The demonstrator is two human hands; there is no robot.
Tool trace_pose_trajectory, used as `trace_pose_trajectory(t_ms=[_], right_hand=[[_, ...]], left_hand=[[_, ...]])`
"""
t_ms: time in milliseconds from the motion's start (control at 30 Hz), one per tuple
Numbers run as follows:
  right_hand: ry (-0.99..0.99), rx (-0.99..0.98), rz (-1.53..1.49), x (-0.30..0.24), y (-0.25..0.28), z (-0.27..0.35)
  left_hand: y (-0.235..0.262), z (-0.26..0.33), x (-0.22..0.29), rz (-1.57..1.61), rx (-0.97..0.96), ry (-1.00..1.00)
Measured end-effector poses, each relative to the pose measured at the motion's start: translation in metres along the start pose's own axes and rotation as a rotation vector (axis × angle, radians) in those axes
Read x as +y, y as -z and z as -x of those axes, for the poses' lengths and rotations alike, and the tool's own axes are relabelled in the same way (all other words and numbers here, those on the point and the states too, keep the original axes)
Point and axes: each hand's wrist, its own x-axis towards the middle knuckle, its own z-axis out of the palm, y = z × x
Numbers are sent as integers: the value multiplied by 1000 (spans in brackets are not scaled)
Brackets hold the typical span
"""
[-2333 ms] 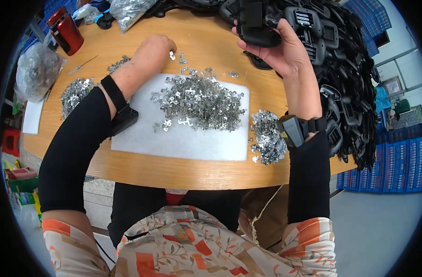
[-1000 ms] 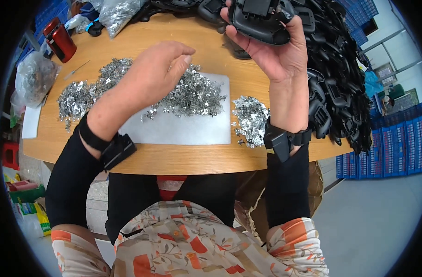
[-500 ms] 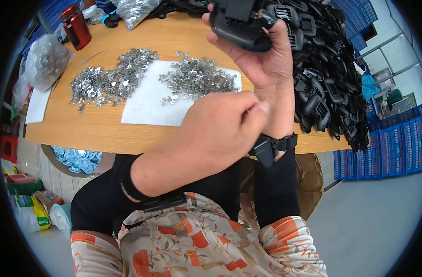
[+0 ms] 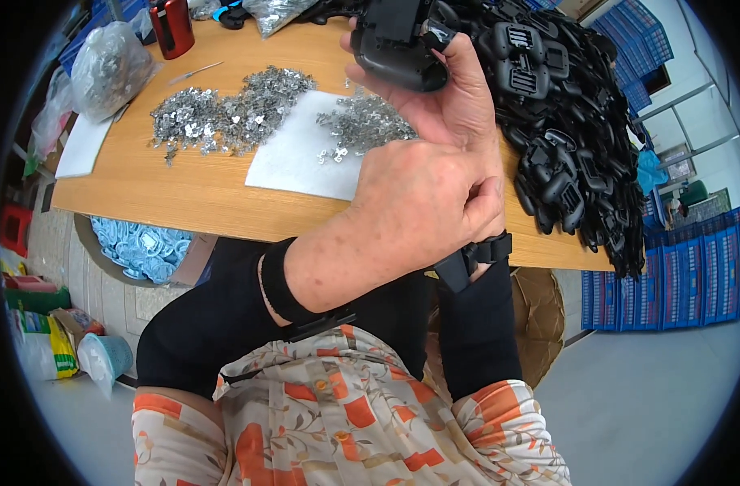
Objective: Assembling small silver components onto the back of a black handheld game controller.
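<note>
At the far edge of the table my right hand [image 4: 455, 101] holds up a black game controller [image 4: 402, 65], its thumb bent over the controller's right side. The controller is cut off by the top of the view. My left hand [image 4: 427, 190] crosses in front of the right wrist with its fingers curled in and the thumb pressed against them. Whatever it grips, if anything, is hidden. Just below it, a black strap device [image 4: 459, 263] sits on my right wrist. Behind my left hand lies a heap of small metal clips [image 4: 366, 121] on a white foam sheet [image 4: 293, 166].
A large pile of black controllers [image 4: 568, 174] covers the table's right side. Another heap of metal clips [image 4: 232, 117] lies left, near a tweezer-like tool [image 4: 196, 73], a plastic bag [image 4: 106, 69] and a red flask [image 4: 171, 28]. Light-blue parts [image 4: 143, 247] fill a container below.
My left hand has shifted right and up over my right wrist. The right hand and controller have moved slightly left in the picture, while the table contents appear shifted right.
</note>
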Motion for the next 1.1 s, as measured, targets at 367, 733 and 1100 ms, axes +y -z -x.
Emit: trace_pose_trajectory(t_ms=[367,733,1100], right_hand=[[-40,102,-90,-20,14,47],[-42,-104,-216,3,-5,-7],[-58,-166,1178,103,-105,83]], left_hand=[[69,77,-37,433,-241,408],[105,10,-36,198,227,-9],[133,-86,15,232,526,-731]])
